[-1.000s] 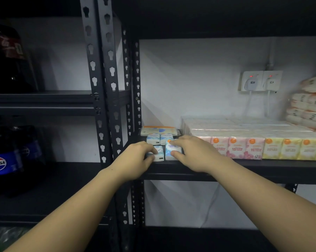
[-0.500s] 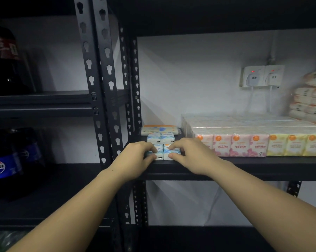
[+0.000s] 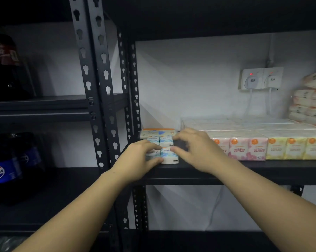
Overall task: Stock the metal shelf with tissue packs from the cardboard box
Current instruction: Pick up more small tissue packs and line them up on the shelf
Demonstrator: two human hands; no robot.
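Observation:
Small blue-and-white tissue packs stand at the left end of the black metal shelf (image 3: pixel 262 172). My left hand (image 3: pixel 137 160) grips the front left tissue pack (image 3: pixel 152 154), with fingers over its top and the thumb against its front. The front right tissue pack (image 3: pixel 169 155) stands beside it, touching it. My right hand (image 3: pixel 195 150) hovers loosely curled; its thumb touches that pack's upper right edge and its fingertips reach the rear packs (image 3: pixel 165 140). A flat pack (image 3: pixel 158 132) lies behind them. The cardboard box is out of view.
Pink and yellow mini tissue packs (image 3: pixel 248 148) line the shelf to the right, and stacked soft packs (image 3: pixel 311 104) sit at the far right. Two wall sockets (image 3: pixel 260 79) hang behind them. Perforated uprights (image 3: pixel 97 106) divide off the left shelves, which hold Pepsi bottles (image 3: pixel 1 166).
My right hand has loosened off the front right pack and shifted slightly right and back. The two front packs now stand side by side. My left hand stays on its pack.

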